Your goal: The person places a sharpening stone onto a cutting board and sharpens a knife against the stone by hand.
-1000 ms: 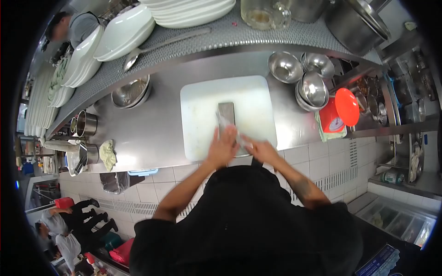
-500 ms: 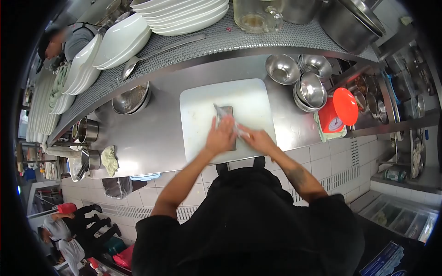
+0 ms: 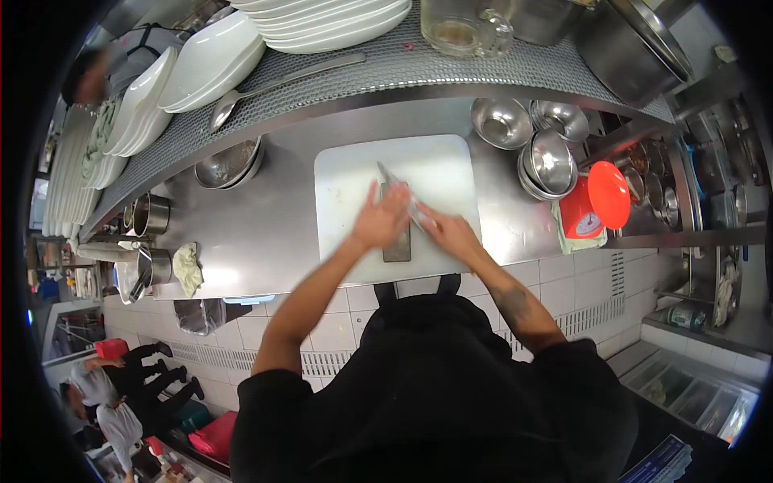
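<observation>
A grey rectangular block (image 3: 396, 248) lies lengthwise on the white cutting board (image 3: 342, 177). Across its upper part slants a knife (image 3: 386, 173), its tip pointing up and left. My left hand (image 3: 382, 219) rests with fingers spread on or just over the blade, covering part of the block. Closed around the knife's handle end is my right hand (image 3: 447, 232), at the right of the block. The handle itself is mostly hidden by the fingers.
Steel bowls (image 3: 549, 159) and a red scale (image 3: 578, 211) stand right of the board. More bowls (image 3: 229, 163) and a cloth (image 3: 188, 270) lie left. A mesh shelf (image 3: 322, 83) with plates, spoon and glass jug overhangs the back. Other people (image 3: 105, 386) are at the far left.
Both hands and the knife have moved up along the block, away from my body. More of the block's near end shows now than one second ago.
</observation>
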Demonstrator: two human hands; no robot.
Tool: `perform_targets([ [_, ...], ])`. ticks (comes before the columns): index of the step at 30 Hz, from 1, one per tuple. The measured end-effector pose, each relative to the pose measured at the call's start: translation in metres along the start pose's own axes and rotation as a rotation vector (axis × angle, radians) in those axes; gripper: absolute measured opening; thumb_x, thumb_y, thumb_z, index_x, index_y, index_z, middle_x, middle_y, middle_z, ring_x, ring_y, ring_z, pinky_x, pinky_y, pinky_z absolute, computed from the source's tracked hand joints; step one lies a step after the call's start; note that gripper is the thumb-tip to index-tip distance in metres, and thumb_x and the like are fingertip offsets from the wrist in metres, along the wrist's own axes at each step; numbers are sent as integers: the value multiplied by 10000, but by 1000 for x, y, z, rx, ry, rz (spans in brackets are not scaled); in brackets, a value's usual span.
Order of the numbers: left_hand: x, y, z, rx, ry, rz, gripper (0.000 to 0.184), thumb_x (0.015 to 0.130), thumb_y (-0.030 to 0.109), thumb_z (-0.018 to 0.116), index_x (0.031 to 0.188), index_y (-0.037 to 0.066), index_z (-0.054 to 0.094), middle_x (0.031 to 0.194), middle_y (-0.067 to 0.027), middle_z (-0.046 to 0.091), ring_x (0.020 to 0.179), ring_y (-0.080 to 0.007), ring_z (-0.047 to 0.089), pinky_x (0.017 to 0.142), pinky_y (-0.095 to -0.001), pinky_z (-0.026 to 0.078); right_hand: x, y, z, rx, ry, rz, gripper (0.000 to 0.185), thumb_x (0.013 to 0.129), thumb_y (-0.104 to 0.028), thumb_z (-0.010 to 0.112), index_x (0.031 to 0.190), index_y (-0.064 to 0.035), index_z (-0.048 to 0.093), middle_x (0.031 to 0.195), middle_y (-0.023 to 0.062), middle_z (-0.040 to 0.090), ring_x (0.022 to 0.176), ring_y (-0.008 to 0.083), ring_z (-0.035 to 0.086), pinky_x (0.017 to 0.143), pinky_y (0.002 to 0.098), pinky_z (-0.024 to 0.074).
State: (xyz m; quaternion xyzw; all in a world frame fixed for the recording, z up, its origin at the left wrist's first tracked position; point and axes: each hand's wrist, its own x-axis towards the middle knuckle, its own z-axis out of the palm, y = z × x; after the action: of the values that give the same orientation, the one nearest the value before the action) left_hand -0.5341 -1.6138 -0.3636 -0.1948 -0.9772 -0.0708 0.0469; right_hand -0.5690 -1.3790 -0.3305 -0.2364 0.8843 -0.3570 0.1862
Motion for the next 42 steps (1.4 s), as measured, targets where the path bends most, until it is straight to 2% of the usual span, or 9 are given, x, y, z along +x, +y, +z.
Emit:
perform_targets([
  [4, -3, 33, -16, -73, -36, -110, 618, 1030, 423, 395, 1498, 22, 431, 1577, -134, 408, 1493, -240, 333, 1232, -590, 76, -9, 2, -7, -18, -57, 17, 465, 988, -461, 558, 1441, -361, 531, 754, 204, 676, 755, 434, 671, 741, 492, 542],
  [11, 72, -67, -17, -65, -65, -188, 595, 1041, 392, 364, 1480, 0, 448, 1559, -156, 430, 1470, -262, 374, 1227, -593, 90, 106, -13, 3, -52, 144, -67, 455, 992, -423, 545, 1436, -326, 540, 759, 212, 669, 729, 452, 653, 730, 503, 542],
  [14, 30, -15, 1, 27, 16, -103, 621, 1030, 420, 384, 1472, -10, 456, 1555, -163, 433, 1469, -267, 375, 1225, -601, 89, 39, -19, -14, -30, -68, 74, 464, 990, -437, 554, 1437, -314, 542, 822, 216, 692, 796, 442, 674, 770, 502, 547],
  [18, -6, 61, -14, 11, -53, -140, 700, 1001, 493, 426, 1478, -20, 444, 1559, -170, 422, 1480, -263, 356, 1227, -603, 76, -18, 18, 4, -20, 54, -118, 460, 991, -452, 567, 1430, -312, 554, 838, 211, 700, 789, 420, 690, 770, 501, 550],
  [23, 50, -28, -1, 14, 75, -143, 631, 1027, 426, 421, 1481, -12, 430, 1565, -186, 404, 1477, -286, 356, 1216, -612, 127, 67, -32, -25, -46, -129, 142, 454, 1001, -467, 549, 1425, -303, 556, 940, 227, 716, 900, 447, 681, 848, 503, 547],
  [27, 68, -46, -8, 102, -62, -131, 549, 1020, 370, 440, 1437, 15, 477, 1538, -184, 439, 1466, -292, 368, 1190, -649, 164, 87, -15, -6, -11, 59, -13, 472, 997, -444, 554, 1437, -275, 546, 809, 251, 669, 769, 452, 653, 761, 473, 530],
  [31, -18, 74, 9, 27, 151, -85, 654, 983, 420, 521, 1444, -40, 466, 1524, -198, 453, 1457, -301, 385, 1189, -660, 158, -50, 2, -15, -11, -58, -15, 438, 993, -362, 599, 1412, -238, 581, 909, 242, 697, 754, 406, 682, 763, 443, 546],
  [34, -27, 115, -13, -140, 23, -156, 671, 1001, 437, 486, 1471, -39, 438, 1541, -197, 435, 1471, -300, 367, 1203, -644, 117, -77, 5, -26, 14, -39, -74, 407, 987, -325, 623, 1376, -204, 617, 943, 252, 691, 755, 403, 678, 757, 450, 546],
  [42, 23, 11, -10, -49, 27, -179, 548, 1049, 347, 397, 1478, 8, 435, 1558, -145, 427, 1479, -269, 353, 1175, -681, 134, 28, -15, -22, -2, -108, 44, 472, 1001, -431, 560, 1446, -274, 543, 674, 198, 640, 611, 340, 654, 646, 430, 523],
])
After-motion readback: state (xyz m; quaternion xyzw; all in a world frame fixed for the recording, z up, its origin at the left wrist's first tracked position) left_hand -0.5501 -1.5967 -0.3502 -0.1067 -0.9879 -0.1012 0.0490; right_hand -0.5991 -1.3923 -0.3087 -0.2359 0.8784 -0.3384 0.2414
